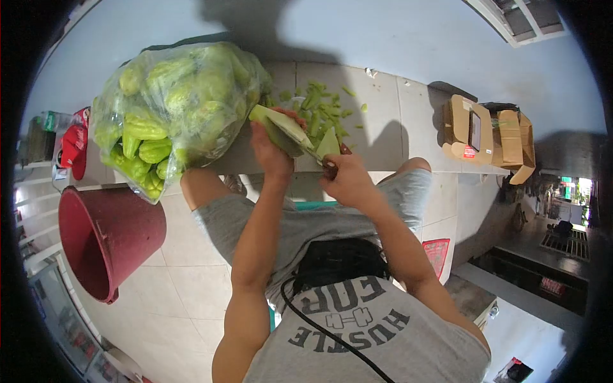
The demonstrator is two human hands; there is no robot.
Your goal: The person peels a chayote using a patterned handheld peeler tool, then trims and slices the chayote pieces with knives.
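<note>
The tiled ledge [383, 96] runs along the wall, its front edge just beyond the person's knees. At its left end the clear bag [191, 96], packed with green gourds, bulges past that edge, with its lower corner hanging over. The bucket [131, 217] is on the floor below, near the bag; bare floor [198, 281] opens between it and the seated person. Toward the right end, two open boxes [469, 131] sit close together, the farther one reaching the front edge. Between the boxes and the scraps lies a stretch of bare tile.

The cut gourd [284, 133] is above the ledge's front edge, right of the bag and in front of the scraps [322, 108], its pale inside exposed. The left hand [274, 153] is closed around it. The right hand [351, 182] is narrow, gripping a small tool [329, 167], mostly hidden by the fingers, close to the gourd; a green slice [329, 142] shows just beyond it.
</note>
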